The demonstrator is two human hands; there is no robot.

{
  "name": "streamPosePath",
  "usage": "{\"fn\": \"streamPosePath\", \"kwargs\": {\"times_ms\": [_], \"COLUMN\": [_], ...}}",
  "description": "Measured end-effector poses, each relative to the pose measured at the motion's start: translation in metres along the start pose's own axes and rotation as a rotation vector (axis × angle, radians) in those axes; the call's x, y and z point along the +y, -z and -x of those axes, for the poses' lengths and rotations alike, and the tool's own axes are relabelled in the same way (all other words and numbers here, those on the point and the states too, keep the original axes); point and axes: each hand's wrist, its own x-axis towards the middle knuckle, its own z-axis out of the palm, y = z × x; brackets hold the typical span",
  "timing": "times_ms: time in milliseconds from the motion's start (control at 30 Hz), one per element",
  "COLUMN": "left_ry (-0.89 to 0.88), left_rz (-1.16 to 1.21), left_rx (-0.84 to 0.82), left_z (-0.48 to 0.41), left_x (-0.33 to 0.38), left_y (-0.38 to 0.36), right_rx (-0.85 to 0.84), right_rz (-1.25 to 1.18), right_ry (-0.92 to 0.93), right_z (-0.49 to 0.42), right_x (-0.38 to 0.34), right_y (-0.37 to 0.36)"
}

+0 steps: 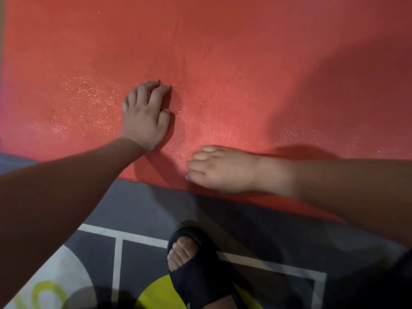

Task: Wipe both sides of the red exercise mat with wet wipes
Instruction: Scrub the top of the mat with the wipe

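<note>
The fingers of the left hand (145, 114) are loosely arched, tips pressing the red exercise mat (245, 63) and holding nothing. The right hand (223, 170) curls at the mat's near edge; whether it holds anything I cannot tell. The mat fills the far side, lying over a grey patterned rug (138, 204).

The left arm (66, 186) comes in bare from the lower left and runs straight, up and to the right, to the wrist. The left hand (145, 114) lies palm down with its fingers pointing away, a little spread and arched so that the tips bear down, the thumb close alongside. The right arm (345, 186), also bare, comes in from the right edge. The right hand (223, 169) lies nearer the body, back up, fingers curled and pointing left; whether they hold anything is hidden. The hands are near each other, not touching
</note>
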Motion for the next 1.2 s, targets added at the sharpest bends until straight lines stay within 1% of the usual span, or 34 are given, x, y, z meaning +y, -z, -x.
{"fn": "streamPosePath", "kwargs": {"times_ms": [67,133,200,233,300,333,367,400,433,500,533,567,600,633,667,733,767,800,833,900,967,1000,1033,1067,1100,1167,1200], "left_ry": [0.016,0.031,0.042,0.047,0.055,0.06,0.063,0.06,0.05,0.023,0.012,0.007,0.01,0.026,0.049,0.086,0.09,0.083,0.071,0.056,0.066,0.073,0.076,0.076,0.078,0.09,0.095], "left_rz": [-0.005,-0.005,-0.009,-0.015,-0.031,-0.034,-0.032,-0.026,-0.018,-0.005,-0.002,0.001,0.01,0.028,0.052,0.09,0.091,0.081,0.068,0.065,0.073,0.074,0.074,0.077,0.083,0.096,0.098], "left_rx": [-0.004,-0.001,-0.002,-0.004,-0.013,-0.019,-0.023,-0.028,-0.033,-0.038,-0.041,-0.043,-0.041,-0.037,-0.031,-0.023,-0.025,-0.03,-0.034,-0.036,-0.034,-0.035,-0.037,-0.037,-0.038,-0.038,-0.034], "left_z": [-0.003,-0.007,-0.012,-0.014,-0.016,-0.018,-0.019,-0.02,-0.022,-0.025,-0.027,-0.03,-0.033,-0.036,-0.04,-0.045,-0.046,-0.047,-0.047,-0.048,-0.049,-0.049,-0.049,-0.049,-0.05,-0.052,-0.054], "left_x": [0.003,0.008,0.013,0.016,0.02,0.022,0.024,0.027,0.03,0.034,0.035,0.036,0.035,0.034,0.032,0.027,0.025,0.024,0.022,0.021,0.02,0.021,0.021,0.022,0.024,0.026,0.027], "left_y": [0.003,0.007,0.011,0.012,0.013,0.013,0.013,0.013,0.014,0.014,0.015,0.015,0.016,0.017,0.018,0.02,0.021,0.021,0.02,0.02,0.021,0.022,0.024,0.024,0.025,0.028,0.029], "right_rx": [-0.003,0.073,0.168,0.21,0.283,0.3,0.302,0.281,0.228,0.074,0.026,0.016,0.024,0.053,0.09,0.236,0.263,0.241,0.173,0.023,-0.042,-0.077,-0.098,-0.104,-0.072,0.052,0.092], "right_rz": [0.024,0.069,0.195,0.242,0.256,0.239,0.217,0.187,0.153,0.09,0.072,0.073,0.09,0.117,0.141,0.171,0.163,0.155,0.133,0.053,-0.019,-0.034,-0.027,-0.015,0.001,0.024,0.035], "right_ry": [0.031,-0.054,-0.26,-0.424,-0.786,-0.898,-0.921,-0.865,-0.753,-0.434,-0.312,-0.229,-0.212,-0.276,-0.405,-0.724,-0.832,-0.861,-0.81,-0.551,-0.323,-0.249,-0.223,-0.265,-0.362,-0.611,-0.689], "right_z": [0.006,0.009,0.012,0.012,0.011,0.008,0.003,-0.002,-0.005,0.001,0.005,0.007,0.006,0.003,-0.002,-0.016,-0.022,-0.029,-0.034,-0.031,-0.023,-0.021,-0.023,-0.028,-0.033,-0.042,-0.045], "right_x": [0.032,0.074,0.114,0.128,0.142,0.139,0.13,0.115,0.098,0.065,0.056,0.057,0.065,0.078,0.093,0.119,0.125,0.123,0.116,0.092,0.072,0.074,0.083,0.094,0.107,0.127,0.13], "right_y": [0.01,0.023,0.039,0.049,0.058,0.057,0.054,0.047,0.037,0.022,0.021,0.023,0.026,0.031,0.034,0.046,0.048,0.05,0.048,0.039,0.037,0.038,0.04,0.045,0.05,0.058,0.058]}}
